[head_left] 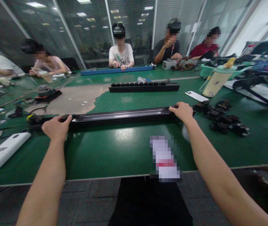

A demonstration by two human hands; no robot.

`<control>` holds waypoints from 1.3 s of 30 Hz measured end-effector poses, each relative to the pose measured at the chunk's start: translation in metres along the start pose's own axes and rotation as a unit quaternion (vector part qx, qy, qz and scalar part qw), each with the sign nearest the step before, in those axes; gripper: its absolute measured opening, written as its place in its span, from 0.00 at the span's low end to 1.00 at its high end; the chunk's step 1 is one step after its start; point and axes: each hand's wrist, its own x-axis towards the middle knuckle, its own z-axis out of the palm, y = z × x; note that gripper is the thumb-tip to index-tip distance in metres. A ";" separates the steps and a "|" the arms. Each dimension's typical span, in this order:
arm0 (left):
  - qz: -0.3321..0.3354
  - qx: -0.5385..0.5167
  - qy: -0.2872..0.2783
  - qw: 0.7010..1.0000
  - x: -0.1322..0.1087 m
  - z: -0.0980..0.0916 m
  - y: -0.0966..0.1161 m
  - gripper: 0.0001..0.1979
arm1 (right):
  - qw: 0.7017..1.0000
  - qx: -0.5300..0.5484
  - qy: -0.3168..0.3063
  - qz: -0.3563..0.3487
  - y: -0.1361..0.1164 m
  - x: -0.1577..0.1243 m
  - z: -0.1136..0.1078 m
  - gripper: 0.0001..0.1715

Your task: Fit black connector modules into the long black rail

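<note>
A long black bar (122,116) with a glossy top lies crosswise in front of me, at or just above the green tabletop. My left hand (56,127) is closed around its left part, thumb on top. Near the other end, my right hand (183,111) grips the bar with the thumb laid over its upper face. Both hands hide the parts they hold, and most of my fingers are out of sight behind the bar. Dark wiring with a yellow piece (31,118) shows beyond my left hand. Several small black parts (223,116) lie right of my right hand.
Farther back on the green table (96,153) lies a black strip with a row of knobs (144,87). A white phone (196,96) and a tumbler (218,81) stand right; a white case (6,150) lies left. Several people sit opposite, one touching a blue bar (117,70).
</note>
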 end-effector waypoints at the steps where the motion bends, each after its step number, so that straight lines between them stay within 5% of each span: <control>1: -0.010 0.001 0.018 1.000 0.000 0.001 0.000 0.44 | 1.000 -0.003 -0.001 0.002 0.000 0.000 0.000 0.28; 7: -0.027 -0.002 0.065 0.998 0.000 0.003 0.000 0.39 | 1.000 0.002 -0.005 0.022 -0.002 -0.001 -0.002 0.28; 29: -0.033 0.004 0.064 0.997 0.001 0.002 0.000 0.39 | 0.999 0.025 -0.004 0.048 -0.002 -0.001 -0.001 0.25; 39: -0.030 -0.005 0.061 0.998 0.000 0.002 0.000 0.39 | 0.998 -0.007 -0.053 0.046 -0.001 0.002 -0.005 0.32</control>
